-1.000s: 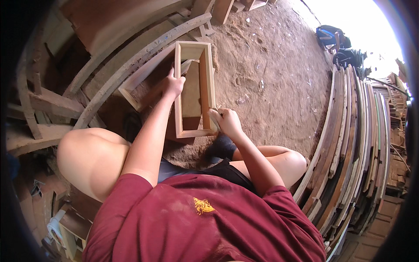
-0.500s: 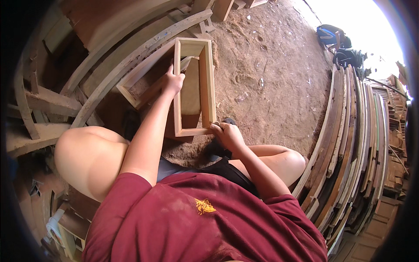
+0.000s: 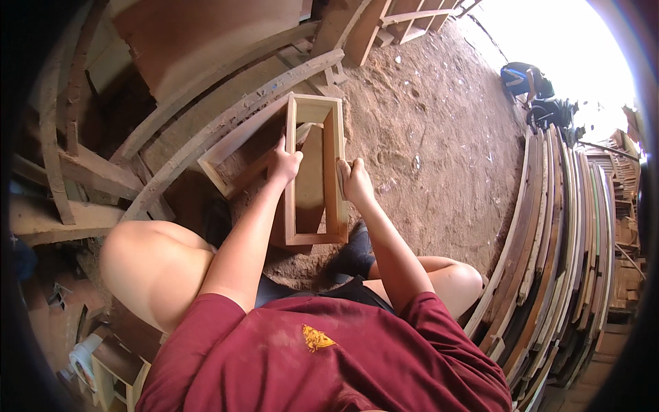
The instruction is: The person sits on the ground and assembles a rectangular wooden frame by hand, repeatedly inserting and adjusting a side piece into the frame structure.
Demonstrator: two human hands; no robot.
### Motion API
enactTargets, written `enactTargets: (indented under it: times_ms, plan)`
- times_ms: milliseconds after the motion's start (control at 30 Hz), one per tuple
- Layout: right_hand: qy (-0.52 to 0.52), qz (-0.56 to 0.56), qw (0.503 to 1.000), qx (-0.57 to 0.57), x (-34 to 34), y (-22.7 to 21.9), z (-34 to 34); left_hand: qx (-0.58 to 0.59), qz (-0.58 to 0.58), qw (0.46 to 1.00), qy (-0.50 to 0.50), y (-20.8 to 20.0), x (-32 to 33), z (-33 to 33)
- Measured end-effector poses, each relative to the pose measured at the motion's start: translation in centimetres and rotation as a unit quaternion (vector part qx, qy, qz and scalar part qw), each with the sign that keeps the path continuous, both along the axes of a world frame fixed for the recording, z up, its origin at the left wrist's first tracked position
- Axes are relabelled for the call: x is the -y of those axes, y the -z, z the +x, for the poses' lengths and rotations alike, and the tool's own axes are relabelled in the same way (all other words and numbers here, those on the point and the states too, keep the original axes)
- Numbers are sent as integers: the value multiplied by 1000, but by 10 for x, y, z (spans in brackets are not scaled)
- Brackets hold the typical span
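Note:
A rectangular pale wooden frame [image 3: 335, 137] stands in front of me, its long sides running away from my body. My left hand [image 3: 283, 165] is closed around its left long side, fingers partly hidden behind the wood. On the outer face of the right long side, about halfway along, my right hand [image 3: 356, 182] is closed with the thumb upward. Something small and dark shows at its fingers, too small to name. Beneath and to the left lies another wooden frame [image 3: 218, 180], partly covered. A flat brown board [image 3: 312, 168] shows through the opening.
Long timber beams [image 3: 226, 117] run along the left. A tall stack of planks [image 3: 532, 275] lies to the right. Sawdust-like dirt covers the ground [image 3: 432, 151]. Another person [image 3: 525, 81] is at the far right, and wooden panels [image 3: 391, 24] stand at the far end.
My right hand has slid from the frame's near right corner up along its right side. The whole scene sits lower in view; my left hand keeps its hold.

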State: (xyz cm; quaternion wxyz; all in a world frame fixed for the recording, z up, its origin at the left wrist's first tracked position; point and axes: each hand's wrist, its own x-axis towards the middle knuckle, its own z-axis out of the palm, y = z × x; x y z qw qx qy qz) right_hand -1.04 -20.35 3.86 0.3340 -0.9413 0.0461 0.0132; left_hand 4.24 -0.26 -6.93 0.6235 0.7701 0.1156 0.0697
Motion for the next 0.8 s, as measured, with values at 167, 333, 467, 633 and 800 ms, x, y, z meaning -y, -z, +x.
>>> enactTargets:
  times_ms: [167,333,467,633,800]
  plan:
    - [11,30,999,24,0,16,62,-89,62,994,17,-51,5,-15]
    - [60,17,997,51,5,52,145,-95,78,992,13,-64,9,-17]
    - [88,28,996,-10,-10,44,199,-124,86,989,12,-78,6,-21]
    - [113,64,989,-66,-14,34,219,-107,75,991,13,-72,5,-19]
    - [94,73,993,-27,-13,41,183,-88,67,994,-15,-64,6,-20]
